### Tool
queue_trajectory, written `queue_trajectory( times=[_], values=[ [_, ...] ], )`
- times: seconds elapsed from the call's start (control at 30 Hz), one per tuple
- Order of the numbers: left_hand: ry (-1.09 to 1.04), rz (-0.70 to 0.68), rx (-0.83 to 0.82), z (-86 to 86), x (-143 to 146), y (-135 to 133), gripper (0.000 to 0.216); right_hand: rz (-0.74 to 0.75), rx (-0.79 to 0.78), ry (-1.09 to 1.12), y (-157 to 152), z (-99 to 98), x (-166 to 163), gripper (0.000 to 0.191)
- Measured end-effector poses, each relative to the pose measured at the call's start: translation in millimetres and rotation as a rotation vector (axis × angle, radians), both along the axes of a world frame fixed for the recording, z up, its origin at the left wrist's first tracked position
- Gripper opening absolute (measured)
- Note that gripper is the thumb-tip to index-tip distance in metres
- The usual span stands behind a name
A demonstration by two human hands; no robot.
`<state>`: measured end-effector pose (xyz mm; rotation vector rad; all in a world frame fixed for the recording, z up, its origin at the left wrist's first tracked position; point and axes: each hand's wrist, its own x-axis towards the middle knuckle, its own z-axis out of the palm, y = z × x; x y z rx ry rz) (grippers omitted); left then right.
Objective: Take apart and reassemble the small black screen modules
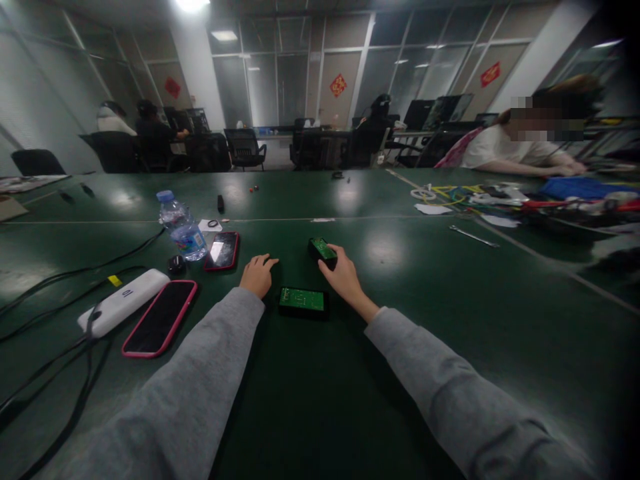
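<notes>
My right hand (341,272) grips the near right end of a small black case with a green circuit board (323,248) showing on top. This case sits at a slant, and I cannot tell whether it touches the table. Closer to me, a second black case with a green circuit board (302,300) lies flat on the dark green table (320,380), between my forearms. My left hand (257,275) rests on the table left of both cases, fingers stretched out and holding nothing.
Left of me are a plastic water bottle (184,227), a red-edged phone (223,251), a pink-cased phone (160,319), a white power strip-like block (125,303) and black cables (55,380). Rightward lie a wrench (474,236) and tangled wires (460,195); a person (500,148) sits beyond.
</notes>
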<state>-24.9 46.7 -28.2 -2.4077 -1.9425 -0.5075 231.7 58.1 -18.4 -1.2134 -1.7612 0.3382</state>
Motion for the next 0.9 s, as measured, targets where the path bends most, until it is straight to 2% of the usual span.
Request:
queue_trajectory(
  times=[0.43, 0.57, 0.73, 0.9],
  values=[
    [-0.014, -0.006, 0.013, -0.8, -0.3, 0.2, 0.051, -0.002, -0.018, -0.027, -3.4, 2.9, -0.5, 0.050],
    [-0.021, -0.008, 0.009, -0.4, -0.2, -0.3, 0.052, 0.031, -0.035, -0.079, -2.2, 0.7, -1.8, 0.057],
    [-0.031, -0.005, 0.007, -1.2, 0.4, 0.8, 0.051, 0.142, -0.038, -0.163, -1.5, -2.4, -4.3, 0.073],
    [-0.024, -0.003, 0.007, 0.2, 0.7, 0.3, 0.051, 0.168, -0.055, -0.208, -3.7, -1.6, -5.6, 0.075]
  ],
)
